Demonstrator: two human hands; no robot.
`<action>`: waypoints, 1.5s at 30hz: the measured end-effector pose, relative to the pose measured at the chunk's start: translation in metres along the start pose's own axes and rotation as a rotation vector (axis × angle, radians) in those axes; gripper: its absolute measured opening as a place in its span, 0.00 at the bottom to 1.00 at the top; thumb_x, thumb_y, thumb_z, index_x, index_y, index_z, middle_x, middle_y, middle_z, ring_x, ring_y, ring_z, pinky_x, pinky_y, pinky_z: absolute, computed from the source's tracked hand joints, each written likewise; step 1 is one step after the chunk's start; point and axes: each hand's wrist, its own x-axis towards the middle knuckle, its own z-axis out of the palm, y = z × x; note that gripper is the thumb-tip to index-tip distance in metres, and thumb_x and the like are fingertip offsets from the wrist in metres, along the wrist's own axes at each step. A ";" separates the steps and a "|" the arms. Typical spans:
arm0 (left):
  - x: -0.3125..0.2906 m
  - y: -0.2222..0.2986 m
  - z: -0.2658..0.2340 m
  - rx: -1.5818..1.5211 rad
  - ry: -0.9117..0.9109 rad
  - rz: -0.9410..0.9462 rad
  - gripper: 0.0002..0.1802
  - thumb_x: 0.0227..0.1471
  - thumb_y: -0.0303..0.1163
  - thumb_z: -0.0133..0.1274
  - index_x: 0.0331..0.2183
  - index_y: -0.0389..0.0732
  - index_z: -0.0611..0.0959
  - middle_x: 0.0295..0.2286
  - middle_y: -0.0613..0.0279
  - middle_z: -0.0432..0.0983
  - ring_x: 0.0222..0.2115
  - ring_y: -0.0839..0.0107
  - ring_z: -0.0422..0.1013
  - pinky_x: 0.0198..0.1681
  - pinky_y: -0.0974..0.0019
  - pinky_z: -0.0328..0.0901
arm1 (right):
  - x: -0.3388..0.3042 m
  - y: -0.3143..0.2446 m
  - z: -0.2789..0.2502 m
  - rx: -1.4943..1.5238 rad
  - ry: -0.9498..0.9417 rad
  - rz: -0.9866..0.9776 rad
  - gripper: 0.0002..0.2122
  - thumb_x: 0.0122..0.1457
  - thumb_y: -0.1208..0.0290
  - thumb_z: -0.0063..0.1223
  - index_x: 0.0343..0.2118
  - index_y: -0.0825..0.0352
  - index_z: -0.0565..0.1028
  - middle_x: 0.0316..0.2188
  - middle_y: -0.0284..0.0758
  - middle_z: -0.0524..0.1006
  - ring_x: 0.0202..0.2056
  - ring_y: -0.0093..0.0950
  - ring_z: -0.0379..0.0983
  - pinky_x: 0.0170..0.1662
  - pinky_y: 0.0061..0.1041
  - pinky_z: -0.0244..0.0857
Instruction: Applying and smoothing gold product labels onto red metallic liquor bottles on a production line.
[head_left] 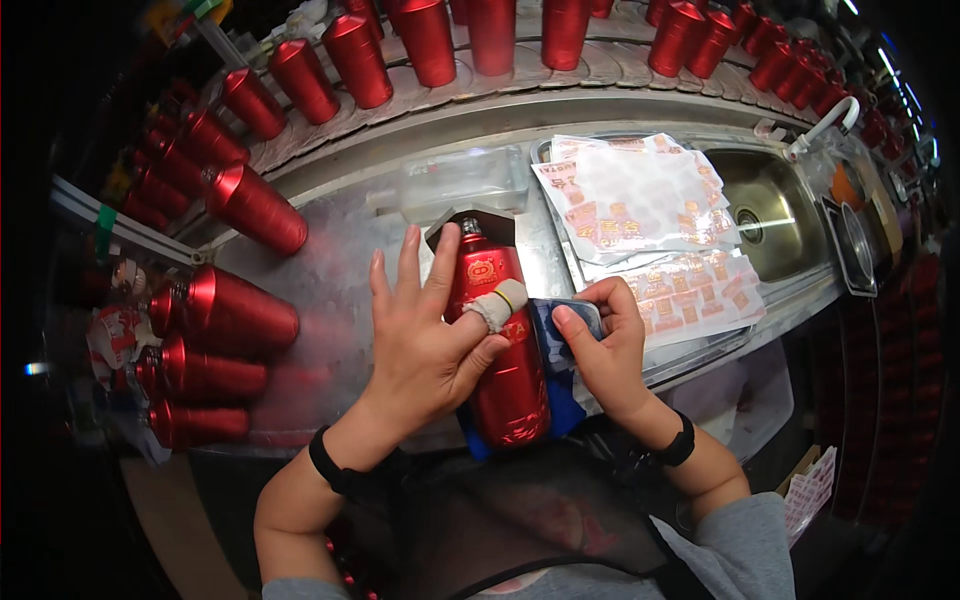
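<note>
A glossy red bottle (510, 385) lies in front of me, its neck pointing away, with gold decoration on its side. It rests on a blue cloth-like pad (567, 405), and a dark angular support (497, 228) shows behind its neck. Across the bottle's left side, my left hand (425, 335) has its fingers spread; the index finger, wrapped in whitish cloth with a yellow band, touches the decorated face. Pinched between thumb and fingers of my right hand (607, 345) is a flat grey-blue plate (582, 313), close against the bottle's right side.
Sticker sheets with red and gold prints (640, 215) lie on a metal tray right of the bottle. Beyond is a steel sink (765, 215) with a white tap (830, 125). Red bottles (225, 310) lie at left; others stand along a curved conveyor (400, 95). A clear box (465, 180) sits behind.
</note>
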 end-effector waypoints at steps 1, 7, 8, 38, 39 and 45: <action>0.003 0.003 -0.001 0.023 -0.025 0.040 0.17 0.55 0.51 0.53 0.39 0.54 0.87 0.63 0.38 0.53 0.61 0.30 0.49 0.59 0.26 0.36 | 0.001 0.002 -0.001 0.009 0.009 -0.003 0.10 0.58 0.75 0.59 0.36 0.68 0.68 0.28 0.28 0.73 0.29 0.12 0.67 0.32 0.14 0.63; -0.013 0.012 0.001 0.010 -0.103 0.042 0.22 0.60 0.55 0.44 0.42 0.56 0.87 0.65 0.41 0.48 0.64 0.30 0.41 0.59 0.26 0.28 | -0.002 0.005 -0.005 -0.023 0.005 0.029 0.10 0.58 0.76 0.60 0.36 0.68 0.67 0.29 0.28 0.72 0.30 0.13 0.68 0.33 0.14 0.63; -0.015 0.014 0.001 0.015 -0.118 0.050 0.23 0.60 0.56 0.43 0.42 0.57 0.87 0.65 0.41 0.48 0.64 0.30 0.40 0.59 0.25 0.27 | -0.002 0.004 -0.006 -0.026 -0.001 0.031 0.10 0.58 0.76 0.60 0.36 0.68 0.67 0.29 0.28 0.72 0.30 0.13 0.68 0.33 0.14 0.63; -0.013 -0.036 0.019 -0.168 0.114 -0.092 0.21 0.61 0.52 0.44 0.45 0.53 0.85 0.62 0.32 0.51 0.62 0.31 0.46 0.61 0.29 0.32 | 0.001 -0.039 0.020 -0.292 -0.094 -0.300 0.11 0.55 0.77 0.63 0.37 0.69 0.71 0.28 0.31 0.75 0.29 0.16 0.72 0.32 0.17 0.66; -0.010 -0.036 0.020 -0.189 0.145 -0.099 0.21 0.62 0.50 0.44 0.46 0.51 0.84 0.62 0.32 0.52 0.62 0.31 0.47 0.61 0.29 0.33 | 0.003 -0.041 0.022 -0.338 -0.115 -0.328 0.11 0.55 0.76 0.64 0.36 0.69 0.72 0.27 0.32 0.76 0.29 0.17 0.72 0.32 0.18 0.66; -0.011 -0.030 0.028 -0.324 0.161 -0.248 0.21 0.63 0.46 0.43 0.53 0.50 0.79 0.61 0.32 0.53 0.62 0.35 0.49 0.62 0.32 0.33 | 0.025 -0.054 0.038 -0.483 -0.176 -0.583 0.09 0.52 0.77 0.64 0.34 0.70 0.74 0.25 0.37 0.75 0.26 0.28 0.73 0.30 0.24 0.66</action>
